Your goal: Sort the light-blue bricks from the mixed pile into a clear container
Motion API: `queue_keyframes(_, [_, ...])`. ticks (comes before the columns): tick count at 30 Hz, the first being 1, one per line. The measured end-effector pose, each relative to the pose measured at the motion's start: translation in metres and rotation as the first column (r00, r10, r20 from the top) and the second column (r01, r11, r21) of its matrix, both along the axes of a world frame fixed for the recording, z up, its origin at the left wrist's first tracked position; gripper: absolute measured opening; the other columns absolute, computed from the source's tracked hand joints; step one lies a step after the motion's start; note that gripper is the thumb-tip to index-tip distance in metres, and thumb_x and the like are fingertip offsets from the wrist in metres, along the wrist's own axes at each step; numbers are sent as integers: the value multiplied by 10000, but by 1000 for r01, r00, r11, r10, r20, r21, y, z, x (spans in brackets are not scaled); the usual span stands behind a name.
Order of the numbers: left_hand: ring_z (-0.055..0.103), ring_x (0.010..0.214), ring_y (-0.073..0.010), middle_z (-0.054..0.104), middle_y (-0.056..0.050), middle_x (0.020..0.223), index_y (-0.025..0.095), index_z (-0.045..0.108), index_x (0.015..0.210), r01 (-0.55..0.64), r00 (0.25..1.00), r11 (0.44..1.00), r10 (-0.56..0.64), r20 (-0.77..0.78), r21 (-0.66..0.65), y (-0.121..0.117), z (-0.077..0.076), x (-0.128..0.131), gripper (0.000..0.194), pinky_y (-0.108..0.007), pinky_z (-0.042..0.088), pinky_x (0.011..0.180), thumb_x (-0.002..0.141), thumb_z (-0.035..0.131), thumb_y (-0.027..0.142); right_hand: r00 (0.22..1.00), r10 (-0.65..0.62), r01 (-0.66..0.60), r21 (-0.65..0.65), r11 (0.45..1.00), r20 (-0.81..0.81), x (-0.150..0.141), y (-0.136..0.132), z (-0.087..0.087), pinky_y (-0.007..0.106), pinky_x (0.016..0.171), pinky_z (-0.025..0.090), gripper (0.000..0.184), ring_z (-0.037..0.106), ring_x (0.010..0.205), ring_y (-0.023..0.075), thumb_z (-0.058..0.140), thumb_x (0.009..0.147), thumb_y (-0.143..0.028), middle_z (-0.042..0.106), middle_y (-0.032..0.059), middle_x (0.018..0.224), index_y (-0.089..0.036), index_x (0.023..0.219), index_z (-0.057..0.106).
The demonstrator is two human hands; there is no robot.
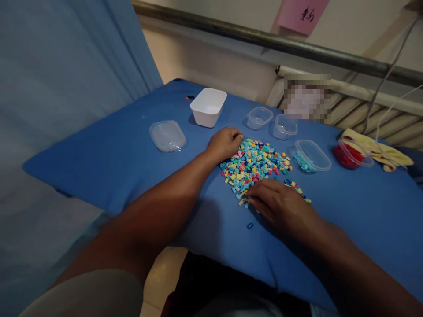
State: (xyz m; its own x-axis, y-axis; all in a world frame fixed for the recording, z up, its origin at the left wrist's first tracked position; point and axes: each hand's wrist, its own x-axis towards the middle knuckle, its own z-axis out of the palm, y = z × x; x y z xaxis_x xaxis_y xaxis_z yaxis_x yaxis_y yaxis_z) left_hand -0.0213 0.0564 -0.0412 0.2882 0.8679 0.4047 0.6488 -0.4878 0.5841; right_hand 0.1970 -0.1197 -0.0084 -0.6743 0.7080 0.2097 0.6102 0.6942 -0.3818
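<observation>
A spread-out pile of small toy building bricks point(256, 160) in turquoise, yellow, pink, blue and white lies on the blue-covered table. At the pile's far left edge rests my left hand point(224, 143), its fingers curled; what they hold, if anything, is hidden. My right hand point(284, 202) is at the near edge, fingers bent together and tips down among the bricks; I cannot make out what is in them. One dark blue brick point(250, 226) lies apart, nearer to me. A short row of bricks point(299, 189) shows just beyond my right hand.
Beyond the pile stand a white tub point(209, 110) and two clear containers point(259, 118). To the right, one clear container point(313, 156) holds turquoise bricks, another red ones point(348, 155), beside a yellow cloth point(380, 147). Clear lids point(168, 136) lie left. A curtain point(76, 66) hangs at left.
</observation>
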Motion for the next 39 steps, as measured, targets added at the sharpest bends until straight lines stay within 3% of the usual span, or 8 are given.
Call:
queue_keyframes(6, [734,1025,-258,807,-78,1058,163,816,1006,19,1000,1000,-19,17,14,0,0,0,280,-379,533,908,1020,556,266,998,40,-43,-54,998,-50,-2,-3,-3,407,962,634,183,765,1086,248,607,1112,-207,800,107,1184,-189,1243,733])
queue_keyframes(11, [733,1013,-255,808,-75,1053,167,813,1000,25,1000,1000,-25,11,14,1,0,-1,287,-376,529,892,1020,548,272,999,-6,1,-104,995,-45,-2,-8,3,434,987,636,303,770,1126,277,758,1022,-226,802,121,1232,-186,1321,724])
queue_keyframes(19, [730,1020,-252,810,-74,1068,171,820,1028,19,1000,1000,-19,-12,11,2,0,-1,300,-363,543,897,1019,539,275,1000,-17,15,-105,994,-12,-9,-9,4,399,890,624,182,761,1003,259,680,1002,-92,795,86,1079,-184,1144,748])
queue_keyframes(28, [730,1012,-251,808,-73,1061,176,815,1014,24,1000,1000,-24,-13,11,1,1,0,285,-369,544,907,1016,544,266,1000,-10,12,-96,995,17,-8,-10,8,364,824,577,204,715,921,235,592,975,-40,740,60,969,-212,1020,693])
queue_keyframes(34, [731,1025,-249,809,-78,1088,175,812,1023,20,1000,1000,-20,-16,10,0,2,0,281,-366,542,923,1026,546,266,998,62,-62,-54,997,-7,-6,-13,10,409,949,601,287,717,1065,253,570,1015,-45,762,91,1117,-198,1207,719])
queue_keyframes(39, [727,1061,-260,803,-92,1118,166,816,1062,12,1000,1000,-12,-18,0,0,1,0,292,-376,546,952,1032,548,278,996,86,-89,-74,993,-36,-7,-13,10,422,980,621,296,723,1105,255,571,1032,-73,764,102,1168,-209,1245,724])
